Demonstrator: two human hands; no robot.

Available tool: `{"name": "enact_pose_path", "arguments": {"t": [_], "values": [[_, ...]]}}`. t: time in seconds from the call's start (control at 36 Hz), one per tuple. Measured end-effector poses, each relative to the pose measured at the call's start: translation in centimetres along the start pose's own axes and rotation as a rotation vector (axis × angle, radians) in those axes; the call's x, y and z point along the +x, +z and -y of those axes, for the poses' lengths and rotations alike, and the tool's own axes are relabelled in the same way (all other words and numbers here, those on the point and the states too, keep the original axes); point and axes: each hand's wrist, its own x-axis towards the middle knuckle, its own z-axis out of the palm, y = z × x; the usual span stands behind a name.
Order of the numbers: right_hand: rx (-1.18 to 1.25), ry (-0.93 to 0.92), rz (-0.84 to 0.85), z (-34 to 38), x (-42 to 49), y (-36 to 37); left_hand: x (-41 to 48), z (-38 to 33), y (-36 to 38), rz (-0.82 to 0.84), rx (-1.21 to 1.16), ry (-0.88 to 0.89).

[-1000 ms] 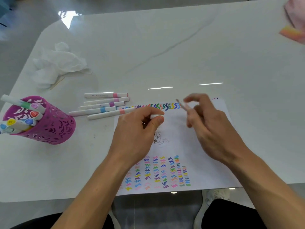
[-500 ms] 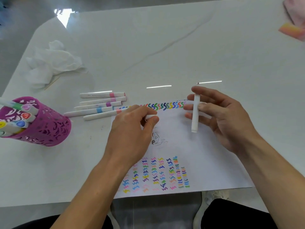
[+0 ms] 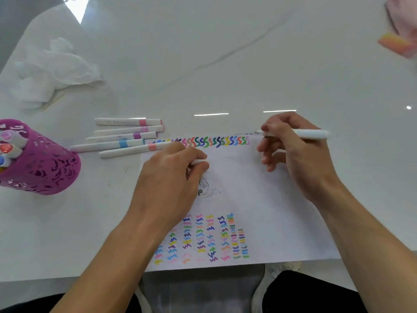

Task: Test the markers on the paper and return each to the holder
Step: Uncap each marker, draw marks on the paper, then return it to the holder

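Moving on from a moment ago, the marker (image 3: 300,133) no longer stands up between the fingers. It lies flat and points left, like a pen ready to write. The right hand (image 3: 297,159) pinches it near the tip with thumb and first finger, and the other fingers curl below. The tip sits at the top edge of the paper (image 3: 270,211), just past the end of the row of squiggles (image 3: 214,142). I think this means the test for this marker is about to start, with a new squiggle next in line. I cannot tell if the tip touches the paper yet.

The left hand (image 3: 169,184) rests on the paper, in much the same place as before. Its thumb and fingers are curled tight on a small white piece, most likely the cap (image 3: 199,161). The cap has to go back on before this marker goes home.

Five loose markers (image 3: 126,137) lie side by side on the table (image 3: 225,53), just left of the paper. One of them touches the paper's corner.

Far to the left stands the purple holder (image 3: 45,172). A few capped markers poke out of it, with pink, red and blue ends showing. Only part of it is in view, so I cannot count them.

Behind it lies a crumpled white tissue (image 3: 52,71).
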Motion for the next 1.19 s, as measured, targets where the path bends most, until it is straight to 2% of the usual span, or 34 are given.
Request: {"name": "enact_pose_path", "arguments": {"t": [0.11, 0.47, 0.97, 1.19], "values": [[-0.04, -0.045, 0.005, -0.7, -0.2, 0.4, 0.0, 0.0, 0.0, 0.015, -0.004, -0.007], [-0.08, -0.064, -0.159, -2.2, -0.3, 0.6, 0.2, 0.0, 0.2, 0.023, 0.006, -0.023], [-0.147, -0.03, -0.112, -2.3, -0.2, 0.7, 0.3, 0.1, 0.5, 0.033, 0.02, -0.063], [-0.168, -0.045, -0.175, -2.2, -0.2, 0.7, 0.4, 0.1, 0.5, 0.013, 0.033, -0.071]]}}
